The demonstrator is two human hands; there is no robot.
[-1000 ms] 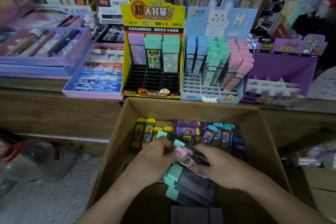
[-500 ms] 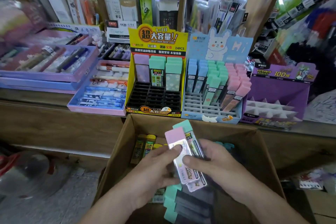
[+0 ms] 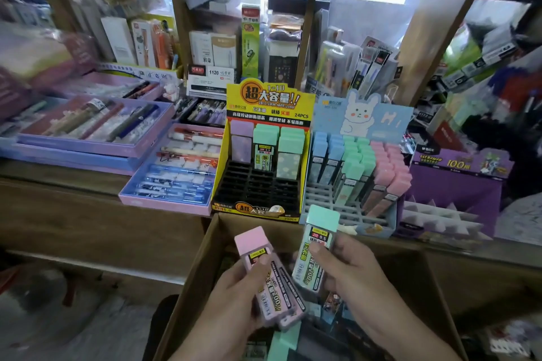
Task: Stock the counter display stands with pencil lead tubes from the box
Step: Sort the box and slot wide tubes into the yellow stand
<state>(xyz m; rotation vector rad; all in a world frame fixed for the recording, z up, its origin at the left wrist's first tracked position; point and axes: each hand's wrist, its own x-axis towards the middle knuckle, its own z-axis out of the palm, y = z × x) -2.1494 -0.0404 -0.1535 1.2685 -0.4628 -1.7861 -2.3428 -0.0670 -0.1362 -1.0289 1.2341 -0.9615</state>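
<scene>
The pink-capped lead tube [image 3: 271,281] is a flat, pale case with a printed label. It tilts in the left hand [image 3: 231,302], whose thumb lies across the label below the cap while the fingers curl behind. The mint-capped lead tube [image 3: 312,267], marked "2B 0.5", stands near upright, gripped by the right hand [image 3: 357,281] with the thumb on its face; both are above the cardboard box [image 3: 190,281].

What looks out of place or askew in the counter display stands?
In the pale blue cardboard rabbit stand, the front mint-capped tube and front pink-capped tubes lean sideways over the grey grid, unlike the upright blue-capped tubes.
</scene>
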